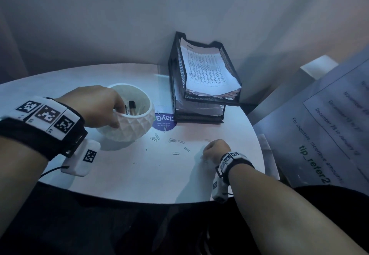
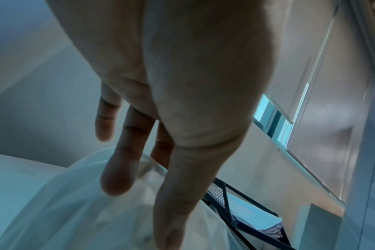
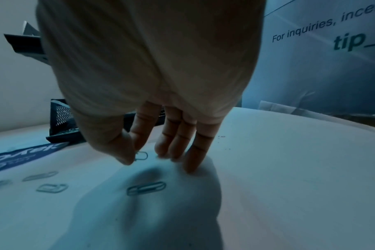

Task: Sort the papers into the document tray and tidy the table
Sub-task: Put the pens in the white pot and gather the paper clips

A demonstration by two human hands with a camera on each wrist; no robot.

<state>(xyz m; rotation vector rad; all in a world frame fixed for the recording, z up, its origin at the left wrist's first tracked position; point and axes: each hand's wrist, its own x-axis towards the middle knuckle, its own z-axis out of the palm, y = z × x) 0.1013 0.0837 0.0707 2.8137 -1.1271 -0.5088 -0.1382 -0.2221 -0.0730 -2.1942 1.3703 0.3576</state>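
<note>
Two hands busy: left hand (image 1: 93, 103) grips white bowl (image 1: 131, 126) rim; right hand (image 1: 216, 150) pinches paper clip (image 3: 141, 156) on table (image 1: 139, 174).

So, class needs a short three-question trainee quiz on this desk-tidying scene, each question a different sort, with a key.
1. True or false: the left hand grips the rim of the white pot.
2. Which lies loose on the table? A) coins B) paper clips C) keys
3. Fill in: printed papers lie in the ____ level of the black document tray.

Key: 1 true; 2 B; 3 top.
</note>
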